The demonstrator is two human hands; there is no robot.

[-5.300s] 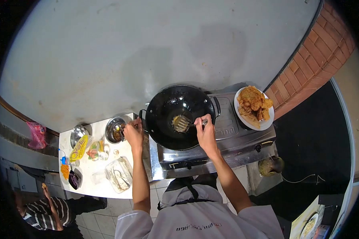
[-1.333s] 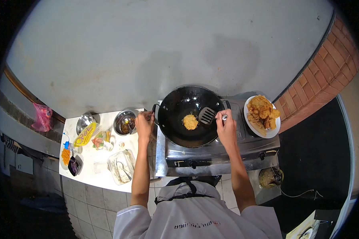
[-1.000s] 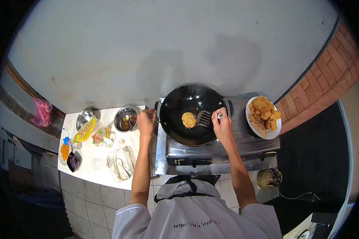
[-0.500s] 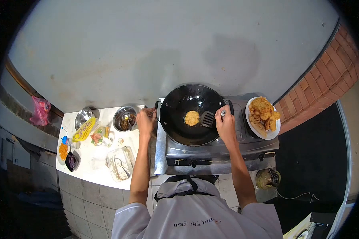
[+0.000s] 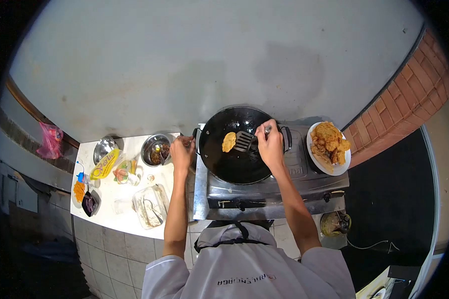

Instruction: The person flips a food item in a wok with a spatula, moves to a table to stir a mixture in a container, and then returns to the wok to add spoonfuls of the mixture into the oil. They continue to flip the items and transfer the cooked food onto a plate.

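Note:
A black wok (image 5: 234,167) sits on the steel gas stove. My right hand (image 5: 269,149) is closed around the handle of a slotted spatula (image 5: 243,141) over the wok. Against the left edge of the spatula's blade rests a golden fritter (image 5: 229,142). It appears narrower than a full round, perhaps tilted. My left hand (image 5: 182,153) is closed beside the wok's left handle (image 5: 196,141); what its fingers hold is hard to see. To the right stands a white plate (image 5: 342,168) heaped with fried food (image 5: 328,142).
On the white table (image 5: 112,219) at left are a metal bowl (image 5: 157,149) with dark contents, a second metal bowl (image 5: 105,146), a yellow packet (image 5: 105,164), and a clear container (image 5: 149,207) with white residue. Stove knobs (image 5: 241,205) line the front. A wall (image 5: 224,55) rises behind.
My right hand and the spatula have moved left and slightly up. The fritter has shifted left and up within the wok and looks narrower. My left hand has stayed nearly still.

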